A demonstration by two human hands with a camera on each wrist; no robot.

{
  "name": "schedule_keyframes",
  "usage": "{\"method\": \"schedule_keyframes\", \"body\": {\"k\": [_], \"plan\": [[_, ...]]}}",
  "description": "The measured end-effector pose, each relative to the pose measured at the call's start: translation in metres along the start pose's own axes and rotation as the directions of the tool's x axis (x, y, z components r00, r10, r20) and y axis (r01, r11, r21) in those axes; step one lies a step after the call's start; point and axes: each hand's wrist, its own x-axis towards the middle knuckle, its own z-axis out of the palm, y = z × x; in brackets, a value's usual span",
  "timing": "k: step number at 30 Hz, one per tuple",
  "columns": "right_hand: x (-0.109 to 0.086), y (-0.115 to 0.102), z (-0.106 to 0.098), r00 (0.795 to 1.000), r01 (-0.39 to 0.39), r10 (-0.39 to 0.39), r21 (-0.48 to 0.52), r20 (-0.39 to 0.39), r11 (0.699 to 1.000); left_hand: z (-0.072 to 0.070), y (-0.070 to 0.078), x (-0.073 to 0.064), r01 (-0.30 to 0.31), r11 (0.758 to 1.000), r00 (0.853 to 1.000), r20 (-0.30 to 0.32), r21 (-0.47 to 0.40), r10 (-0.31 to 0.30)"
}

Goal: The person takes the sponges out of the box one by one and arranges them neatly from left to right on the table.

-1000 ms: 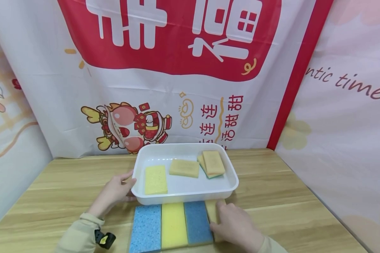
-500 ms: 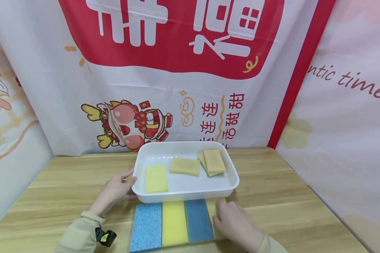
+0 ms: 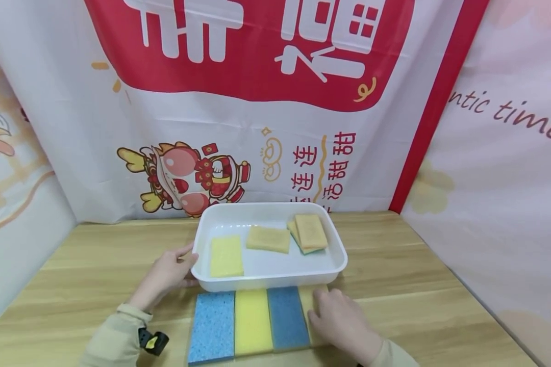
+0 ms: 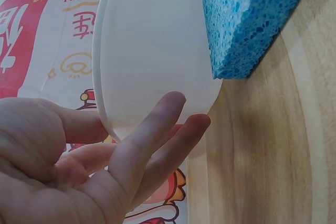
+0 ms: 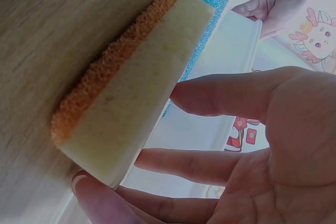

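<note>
Cream sponge (image 5: 123, 93), with a coarse orange layer (image 5: 113, 66) on its lower side, lies on the wooden surface (image 3: 422, 300) at the lower centre of the head view. It makes the right end of a row that also holds a speckled blue sponge (image 3: 212, 326), a bright yellow sponge (image 3: 253, 321) and a dark blue sponge (image 3: 288, 318), just below the white tray (image 3: 268, 284).

The right hand (image 3: 344, 323) is bent over it, part-way closed: in the right wrist view the thumb meets its upper edge, and one fingertip curls round its bottom corner, so the fingers appear to have a light hold. How firmly they press, I cannot tell.

The sponge should be very light and springy, giving under a squeeze, hard to break and unlikely to slip. The orange layer is probably rougher and somewhat stiffer. The best hold would be across the long sides near the middle, though its neighbour crowds the left side; the free right side and the ends offer easier access.

At the tray's left end, the left hand (image 3: 167, 272) has its fingers spread and nearly straight, touching the rim and outer wall without wrapping round them. The tray looks like smooth, stiff plastic, likely light and apt to slide.
</note>
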Motion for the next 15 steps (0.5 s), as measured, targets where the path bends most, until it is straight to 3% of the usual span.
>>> {"method": "schedule_keyframes", "body": {"k": [7, 15], "plan": [[-0.0001, 0.0018, 0.0042, 0.999, -0.015, 0.014, 0.018, 0.044, 1.0, 0.0015, -0.0058, 0.0013, 0.004, 1.0, 1.0, -0.01, 0.025, -0.004], [0.0021, -0.0003, 0.0009, 1.0, -0.015, 0.014, 0.028, 0.013, 0.999, -0.0033, -0.0017, 0.0034, -0.013, 0.998, 1.0, 0.008, 0.055, 0.012]]}}
